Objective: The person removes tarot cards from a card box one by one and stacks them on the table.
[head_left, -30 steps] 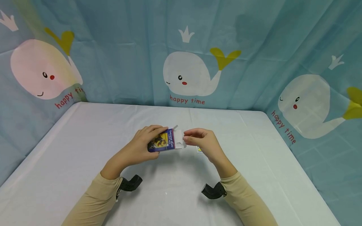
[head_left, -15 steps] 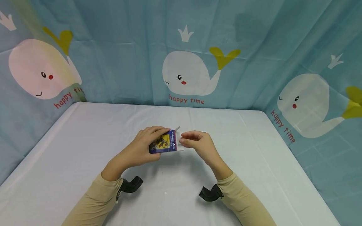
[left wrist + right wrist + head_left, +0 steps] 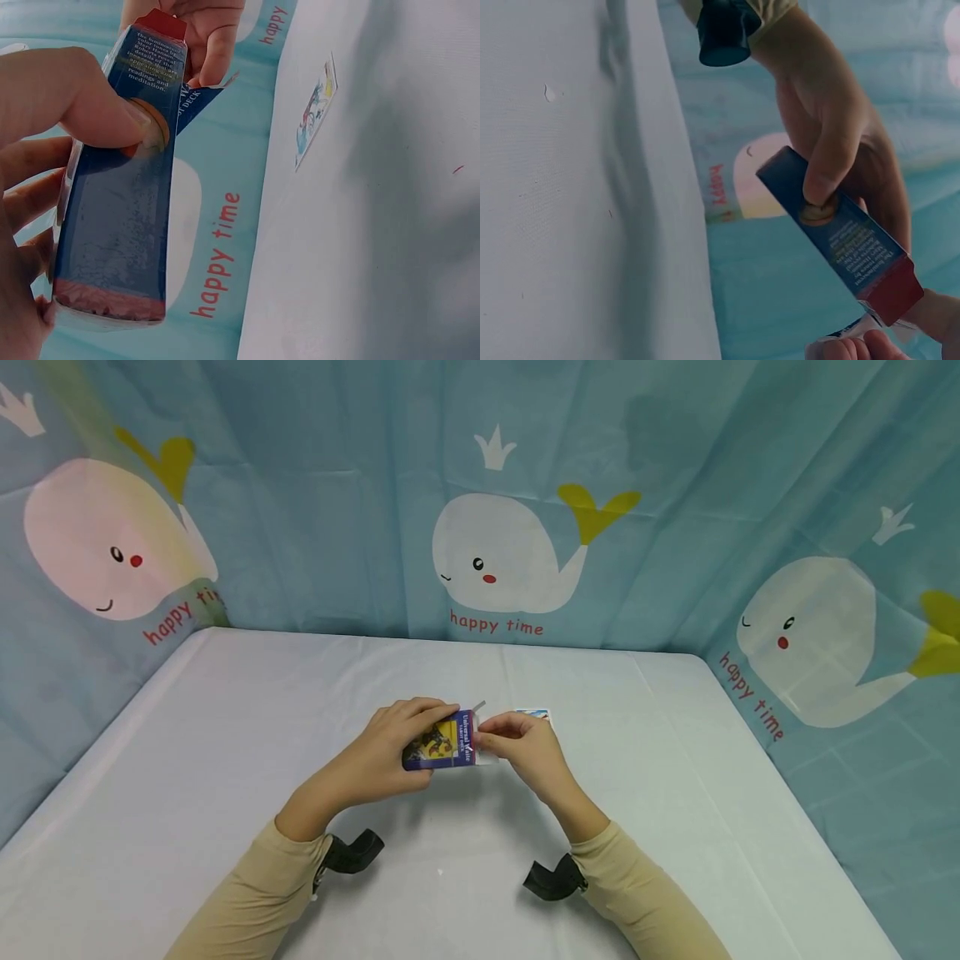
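Observation:
My left hand (image 3: pixel 382 747) grips a blue tarot card box (image 3: pixel 442 741) above the table, thumb on its narrow side and fingers behind. The box is tilted; its right end is open, with a white inner flap (image 3: pixel 487 758) and a red flap (image 3: pixel 161 24) folded out. At that open end, my right hand (image 3: pixel 525 747) pinches the box's edge with thumb and fingertips, and the other fingers are curled. In the right wrist view, fingertips (image 3: pixel 855 349) lie right at the flaps. The inside of the box is hidden.
A picture card (image 3: pixel 316 112) lies flat on the white-covered table (image 3: pixel 300 685), partly behind my right hand in the head view. A blue curtain (image 3: pixel 337 527) with whale prints stands around the table's back and sides. Each wrist carries a black camera mount (image 3: pixel 555 878).
The box and left hand have shifted slightly right. My right hand has moved a little left and down, its fingertips closing onto the open end. The card now shows above the right hand instead of below.

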Motion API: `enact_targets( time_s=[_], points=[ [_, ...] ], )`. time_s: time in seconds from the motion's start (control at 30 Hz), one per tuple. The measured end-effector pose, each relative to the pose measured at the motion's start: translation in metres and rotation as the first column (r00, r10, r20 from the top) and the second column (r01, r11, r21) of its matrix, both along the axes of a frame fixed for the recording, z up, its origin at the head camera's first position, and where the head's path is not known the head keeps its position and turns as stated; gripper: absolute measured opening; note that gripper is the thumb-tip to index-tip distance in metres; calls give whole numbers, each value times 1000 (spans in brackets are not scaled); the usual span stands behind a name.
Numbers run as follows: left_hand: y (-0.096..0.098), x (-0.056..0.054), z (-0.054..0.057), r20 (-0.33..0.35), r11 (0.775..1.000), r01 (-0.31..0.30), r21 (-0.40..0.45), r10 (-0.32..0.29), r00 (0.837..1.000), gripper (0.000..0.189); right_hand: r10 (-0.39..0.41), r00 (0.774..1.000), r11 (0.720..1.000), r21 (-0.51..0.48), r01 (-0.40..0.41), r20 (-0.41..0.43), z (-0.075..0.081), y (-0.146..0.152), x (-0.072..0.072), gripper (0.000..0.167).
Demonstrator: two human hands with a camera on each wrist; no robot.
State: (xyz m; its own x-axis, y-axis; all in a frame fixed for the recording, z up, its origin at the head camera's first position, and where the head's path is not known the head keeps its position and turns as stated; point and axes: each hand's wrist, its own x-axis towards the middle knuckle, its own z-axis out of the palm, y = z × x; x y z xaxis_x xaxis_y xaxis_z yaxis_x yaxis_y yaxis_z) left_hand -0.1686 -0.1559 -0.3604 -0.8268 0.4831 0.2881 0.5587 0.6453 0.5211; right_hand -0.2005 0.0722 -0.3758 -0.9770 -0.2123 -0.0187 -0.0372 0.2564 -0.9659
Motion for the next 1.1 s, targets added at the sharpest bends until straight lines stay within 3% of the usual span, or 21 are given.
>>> enact_targets(
  time_s=[0.37,0.7,1.1],
  points=[
    [2,0,-1,-10,1000,2,-20,-2,1000,81,-24,999,1000,5,25,-28,-6,-4,0,13],
    [-2,1,0,-9,1000,-4,-11,4,1000,80,-20,1000,999,24,21,-11,-1,1,1,16],
    [-8,-1,3,-6,999,-38,-10,38,999,81,-12,1000,999,-52,13,26,9,10,-4,22]
  ],
)
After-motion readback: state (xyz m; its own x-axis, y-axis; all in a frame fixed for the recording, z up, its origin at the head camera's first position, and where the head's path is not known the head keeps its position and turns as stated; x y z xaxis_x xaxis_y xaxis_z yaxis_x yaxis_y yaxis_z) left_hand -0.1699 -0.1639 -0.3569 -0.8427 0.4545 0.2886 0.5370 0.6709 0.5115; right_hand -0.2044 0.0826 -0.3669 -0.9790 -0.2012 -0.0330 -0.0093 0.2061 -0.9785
